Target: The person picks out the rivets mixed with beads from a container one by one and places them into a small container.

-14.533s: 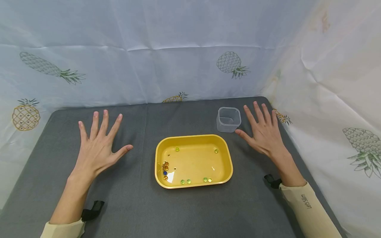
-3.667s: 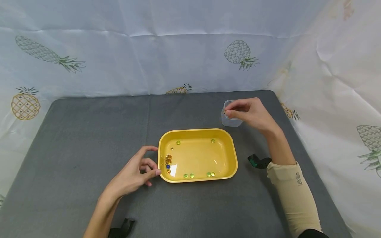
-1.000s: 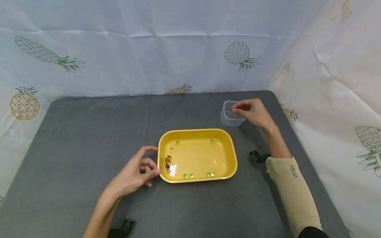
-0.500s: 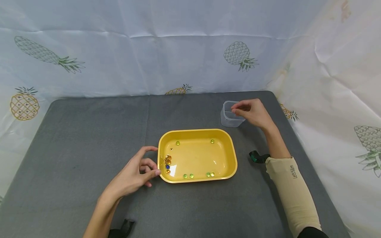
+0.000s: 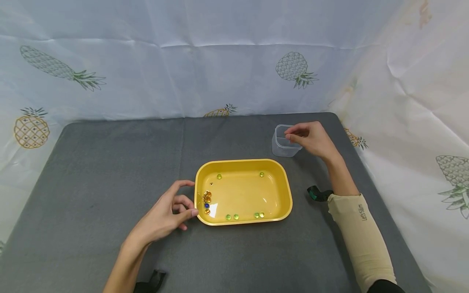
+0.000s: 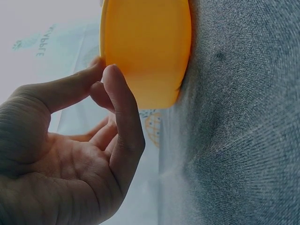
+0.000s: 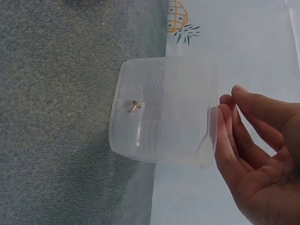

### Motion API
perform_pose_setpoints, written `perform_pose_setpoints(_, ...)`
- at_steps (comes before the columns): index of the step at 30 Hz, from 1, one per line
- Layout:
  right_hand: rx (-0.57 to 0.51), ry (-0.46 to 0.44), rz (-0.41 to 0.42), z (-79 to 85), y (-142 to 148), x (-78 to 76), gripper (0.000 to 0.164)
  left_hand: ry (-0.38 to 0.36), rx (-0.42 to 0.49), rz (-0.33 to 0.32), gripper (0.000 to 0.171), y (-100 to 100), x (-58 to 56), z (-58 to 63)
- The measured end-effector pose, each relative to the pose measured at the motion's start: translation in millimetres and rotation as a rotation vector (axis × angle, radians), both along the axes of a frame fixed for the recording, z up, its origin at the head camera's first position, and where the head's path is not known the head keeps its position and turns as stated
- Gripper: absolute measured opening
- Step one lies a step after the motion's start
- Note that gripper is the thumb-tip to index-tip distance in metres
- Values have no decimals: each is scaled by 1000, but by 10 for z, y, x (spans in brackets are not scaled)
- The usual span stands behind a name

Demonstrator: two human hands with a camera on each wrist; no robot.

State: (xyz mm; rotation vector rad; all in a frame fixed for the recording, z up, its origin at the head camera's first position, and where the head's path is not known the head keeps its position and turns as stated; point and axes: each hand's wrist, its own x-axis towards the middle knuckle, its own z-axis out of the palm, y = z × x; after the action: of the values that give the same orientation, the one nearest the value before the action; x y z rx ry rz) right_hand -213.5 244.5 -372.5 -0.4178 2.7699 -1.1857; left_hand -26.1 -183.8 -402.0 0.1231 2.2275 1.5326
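A yellow tray (image 5: 242, 195) lies on the grey cloth. My left hand (image 5: 161, 217) holds its left end, thumb on the rim and index finger against the outer wall. Inside are several green glass beads (image 5: 236, 216), a blue bead (image 5: 207, 206), a cluster of small gold-amber pieces (image 5: 207, 198) and one tiny gold piece (image 5: 211, 184). My right hand (image 5: 311, 138) hovers over the rim of a clear plastic container (image 5: 283, 151); its thumb and fingers are loosely bent, with nothing visible between them. In the right wrist view, a small coppery piece (image 7: 134, 107) shows within the container.
The container stands just behind the tray's right end, near the table's back right corner. A white pineapple-print curtain (image 5: 227, 73) hangs along the back and right edges. A black strap (image 5: 318, 193) sticks out from the right wrist.
Since the earliest frame, my left hand has come to the tray and one tiny gold piece has left it. A small dark piece at my right fingertips a second ago no longer shows there.
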Motion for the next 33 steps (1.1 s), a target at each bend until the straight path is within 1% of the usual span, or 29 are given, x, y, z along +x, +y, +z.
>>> perform_pose_setpoints(9,9,12,-11,38,-24,8,18,2,-3,0,73,-2,1,-8)
perform_pose_setpoints(14,16,32,7,92,-44,26,18,3,-3,1,74,-1,1,-10)
perform_pose_setpoints(21,48,90,45,228,-139,68,19,4,2,2,72,-5,5,-7)
perform_pose_setpoints(30,69,87,72,411,-310,167,17,8,9,0,72,-11,8,-9)
perform_pose_setpoints(33,59,85,84,469,-374,203,16,7,7,0,72,-12,5,-10)
